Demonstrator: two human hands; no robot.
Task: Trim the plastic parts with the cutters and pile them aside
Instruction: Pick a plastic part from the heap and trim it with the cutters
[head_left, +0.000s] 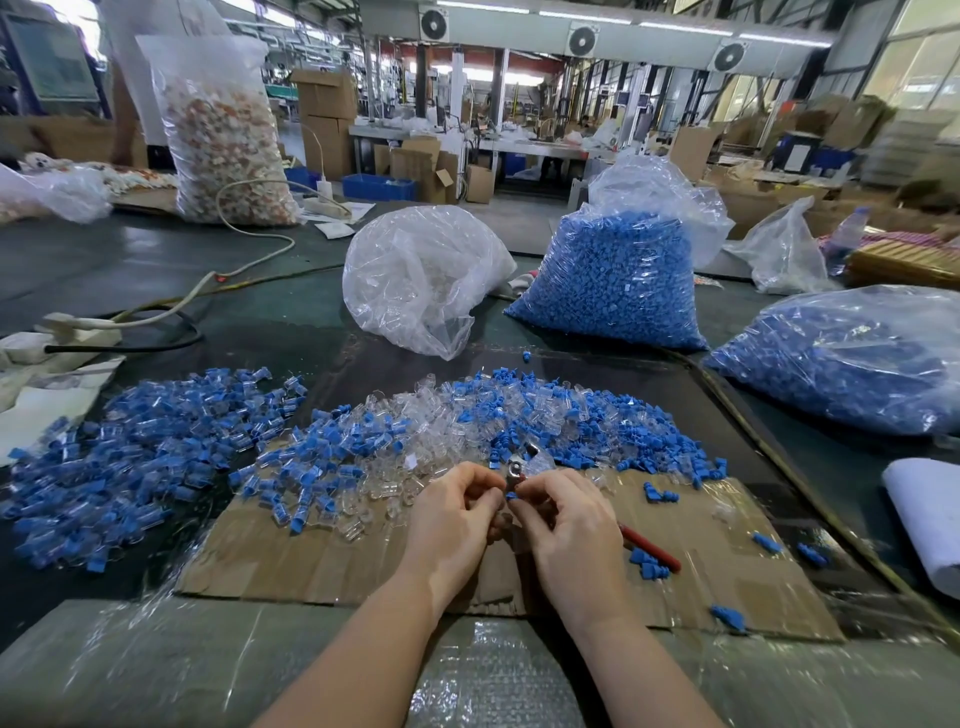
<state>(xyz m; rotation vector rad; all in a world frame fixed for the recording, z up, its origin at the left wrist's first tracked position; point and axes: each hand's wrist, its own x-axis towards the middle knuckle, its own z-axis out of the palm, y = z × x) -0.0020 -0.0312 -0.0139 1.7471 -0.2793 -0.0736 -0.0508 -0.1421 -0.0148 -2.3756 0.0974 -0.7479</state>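
Two bare hands meet over a sheet of cardboard (291, 551) laid on the table (156, 270). The left hand (451, 514) has its fingers (480, 486) curled inward, tips pinched toward the right hand; what they pinch is too small to make out, apparently a small clear part. The right hand (569, 519) is curled round the cutters (519, 467), whose metal head shows just above both sets of fingertips and whose red handle (652, 545) trails out behind the right palm toward the near right; a small blue part (511, 496) sits between the two sets of fingertips, touching the right fingers.

The governing relation, as judged: the part lies directly between the fingertips and just below the cutter head, so the cutters' long axis runs from the far left at the head to the near right at the handle, and the right hand is the nearer to the blades; the cut turns on the left fingers steadying the part against that head.

Beyond the fingers lies the mixed heap (498, 421) of clear and blue pieces; to the left of the left fingers, well apart, spreads a wide blue and clear pile (135, 457), probably the finished pieces; farther off stand bags of blue parts (618, 280).

No brand, label or legible writing can be read anywhere in view.
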